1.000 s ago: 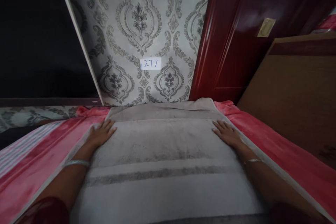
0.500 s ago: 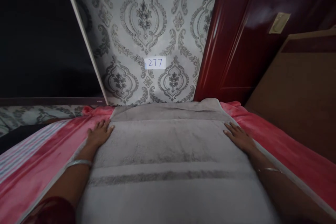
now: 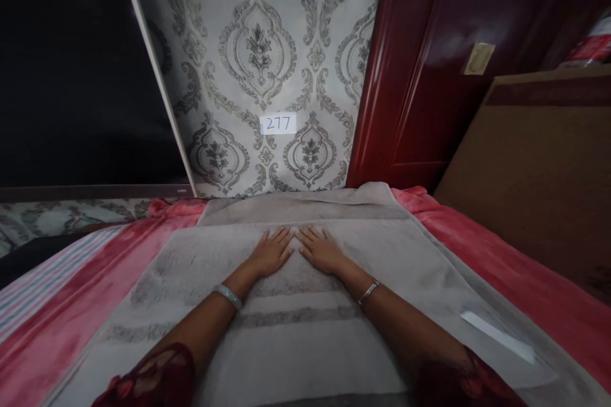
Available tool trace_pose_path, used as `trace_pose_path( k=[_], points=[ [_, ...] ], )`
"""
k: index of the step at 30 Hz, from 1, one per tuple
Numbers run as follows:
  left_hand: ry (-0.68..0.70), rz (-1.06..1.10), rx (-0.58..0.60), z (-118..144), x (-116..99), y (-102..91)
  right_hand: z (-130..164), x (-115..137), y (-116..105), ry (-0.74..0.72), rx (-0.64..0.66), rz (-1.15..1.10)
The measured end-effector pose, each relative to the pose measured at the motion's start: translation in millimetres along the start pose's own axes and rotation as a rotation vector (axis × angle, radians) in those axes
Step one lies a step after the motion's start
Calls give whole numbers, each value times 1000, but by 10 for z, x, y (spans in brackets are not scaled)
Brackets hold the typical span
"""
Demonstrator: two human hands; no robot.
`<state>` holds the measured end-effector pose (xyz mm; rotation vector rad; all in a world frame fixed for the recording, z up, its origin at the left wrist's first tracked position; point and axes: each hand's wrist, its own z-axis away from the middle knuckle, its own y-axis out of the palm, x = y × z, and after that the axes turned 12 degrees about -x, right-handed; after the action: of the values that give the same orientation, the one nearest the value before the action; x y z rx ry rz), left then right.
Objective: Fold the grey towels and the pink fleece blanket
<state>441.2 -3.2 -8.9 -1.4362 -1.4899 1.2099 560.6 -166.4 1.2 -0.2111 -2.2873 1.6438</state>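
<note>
Both hands lie flat, palms down, at the middle of the frame on a grey towel (image 3: 305, 331) spread over a bed. The left hand (image 3: 270, 253) and the right hand (image 3: 321, 250) sit just beside each other, fingertips nearly meeting, each grip spread open and pinching nothing. A bracelet (image 3: 228, 296) circles the left wrist and a thin bangle (image 3: 368, 292) the right. The towel covers the centre and lower part of the frame, with a pink blanket (image 3: 501, 267) showing on both sides. Patterned wallpaper (image 3: 267, 44) bearing a label reading 277 (image 3: 278, 124) fills the upper middle, a dark red door (image 3: 429, 63) the upper right
</note>
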Motion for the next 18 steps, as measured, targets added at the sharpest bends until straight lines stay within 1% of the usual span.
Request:
trace_pose_path(
  k=[1, 2, 4, 6, 8, 10, 12, 13, 15, 18],
  points=[
    [-12, -2, 3, 8, 36, 30, 0, -80, 9, 20, 5, 5],
    [-28, -7, 5, 29, 110, 36, 20, -214, 2, 52, 11, 16],
    [-91, -34, 18, 109, 347, -23, 123, -599, -43, 152, 22, 61],
    [-210, -76, 19, 243, 664, -154, 310, -1079, -108, 292, 42, 148],
    [-344, -117, -43, 431, 999, -329, 560, -1582, -169, 403, 45, 215],
    [-464, -162, -105, 647, 1294, -522, 827, -2043, -209, 517, -6, 271],
    [-535, -193, -129, 848, 1513, -698, 1057, -2406, -218, 587, -61, 278],
    [-560, -204, -133, 930, 1590, -769, 1145, -2538, -210, 615, -78, 266],
    [-601, -223, -136, 1052, 1687, -864, 1261, -2707, -171, 649, -108, 242],
    [-646, -241, -131, 1152, 1726, -896, 1327, -2806, -74, 652, -165, 252]
  ],
)
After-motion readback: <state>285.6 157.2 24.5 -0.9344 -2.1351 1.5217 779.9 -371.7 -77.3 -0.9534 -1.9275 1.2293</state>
